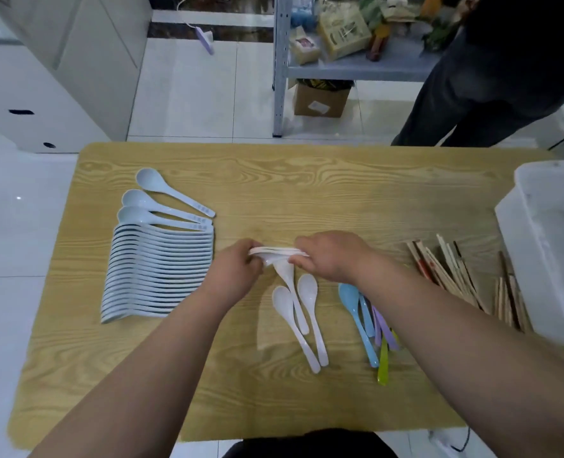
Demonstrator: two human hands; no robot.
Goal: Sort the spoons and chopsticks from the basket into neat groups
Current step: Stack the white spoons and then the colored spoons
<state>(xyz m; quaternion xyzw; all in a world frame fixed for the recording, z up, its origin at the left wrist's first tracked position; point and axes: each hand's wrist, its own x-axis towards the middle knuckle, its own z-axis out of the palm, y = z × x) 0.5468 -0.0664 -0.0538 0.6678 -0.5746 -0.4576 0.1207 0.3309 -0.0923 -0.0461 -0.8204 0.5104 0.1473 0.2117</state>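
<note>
At worktop (274, 180) centre, my left grip (237, 269) and right grip (330, 256) both clamp one stack of white spoons (275, 251), pale-blue row (158, 269) at nine o'clock.

I'm on one wide-angle view here, worn on the person's head, facing forward and tilted steeply down, close above the desk (307, 180) that fills the middle, with tiled floor (188, 94) and a metal shelf (356, 72) past its far edge.
</note>
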